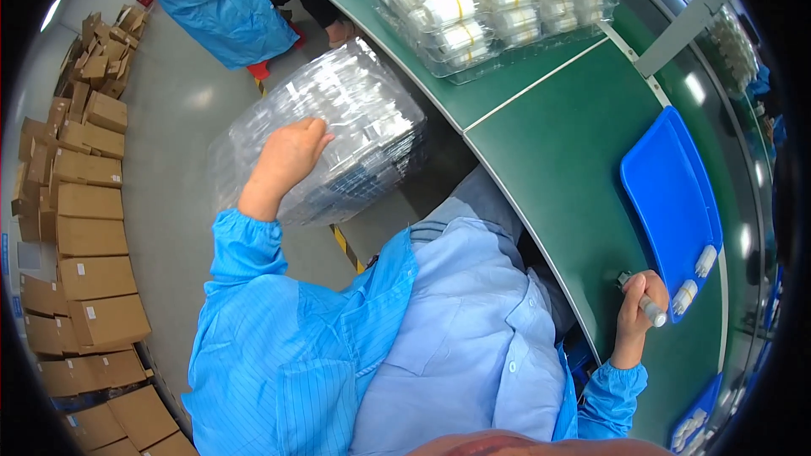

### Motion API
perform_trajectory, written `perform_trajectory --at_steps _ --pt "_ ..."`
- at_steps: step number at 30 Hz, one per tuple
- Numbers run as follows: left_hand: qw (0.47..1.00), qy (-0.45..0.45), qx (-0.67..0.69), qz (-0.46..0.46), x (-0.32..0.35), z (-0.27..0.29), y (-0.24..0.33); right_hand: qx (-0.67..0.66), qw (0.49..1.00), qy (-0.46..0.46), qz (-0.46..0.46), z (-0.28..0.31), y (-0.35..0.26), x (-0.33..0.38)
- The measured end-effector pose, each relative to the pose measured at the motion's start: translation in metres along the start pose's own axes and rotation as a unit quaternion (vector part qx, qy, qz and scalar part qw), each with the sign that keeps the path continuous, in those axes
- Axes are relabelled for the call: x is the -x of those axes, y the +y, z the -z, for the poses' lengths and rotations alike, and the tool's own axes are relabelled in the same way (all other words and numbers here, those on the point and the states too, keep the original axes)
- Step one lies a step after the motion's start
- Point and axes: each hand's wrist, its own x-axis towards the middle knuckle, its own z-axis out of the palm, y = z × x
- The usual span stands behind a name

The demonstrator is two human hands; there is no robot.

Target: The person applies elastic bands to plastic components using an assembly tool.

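Right hand [634, 317] is wrapped snugly round a white cylinder [653, 312] over the green tabletop [557, 160], just beside the blue tray [672, 194]. Left hand [291, 154] is curled up over the stacked clear plastic trays [363, 89] (honestly can't tell if it's pinching one).

I take the worker's chest [473, 346] as the dial's hub: the tabletop [549, 160] sweeps from twelve to four. On it, rolls [449, 8] fill stacked trays [465, 78] past twelve, a wide tray [672, 173] lies at two, two loose pieces [706, 261] in its six-o'clock end. Right beside that end, at three, the right fingers [655, 289] hold a tube [652, 311]. Towards eleven, off the tabletop, a plastic bundle [363, 110] lies behind the left fingers [319, 128]; another person [221, 13] is beyond, cartons [93, 219] towards nine
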Motion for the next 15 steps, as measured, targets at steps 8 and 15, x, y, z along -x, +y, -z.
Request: perform_trajectory --at_steps 8,15 --pt "0.945 0.251 -0.096 0.185 -0.013 0.106 -0.039 -0.027 0.992 0.014 0.123 0.005 -0.011 -0.007" --pt "0.897 0.305 -0.293 -0.133 -0.209 0.189 -0.015 -0.012 0.985 0.043 0.164 0.005 -0.011 -0.012"
